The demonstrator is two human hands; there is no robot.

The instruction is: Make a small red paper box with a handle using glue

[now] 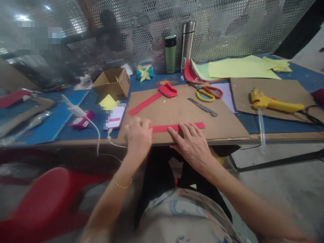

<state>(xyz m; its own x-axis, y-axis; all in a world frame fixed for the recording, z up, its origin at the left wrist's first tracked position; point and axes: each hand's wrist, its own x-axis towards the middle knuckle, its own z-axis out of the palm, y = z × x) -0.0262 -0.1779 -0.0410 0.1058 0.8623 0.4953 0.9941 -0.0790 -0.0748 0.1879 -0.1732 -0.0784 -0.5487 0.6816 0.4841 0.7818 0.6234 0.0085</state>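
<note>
A narrow red strip (161,128), paper or thin foam, lies along the front part of a brown cardboard sheet (174,111). My left hand (138,133) has its fingers curled over the strip's left end, which is hidden beneath them. Spread flat across the right half of the strip is my right hand (191,140), its fingers extended. Farther back on the cardboard rest a second red strip (144,104), a folded red piece (168,90) and a grey metal blade (202,107). Scissors (209,93) with yellow and orange handles lie at the sheet's back right.
On the right, a yellow glue gun (277,104) rests on cardboard, its glue stick overhanging the table edge. A charging phone (115,116), a purple charger (82,120) and a small box (112,83) stand left. Bottles (170,55) and yellow sheets (238,68) are behind.
</note>
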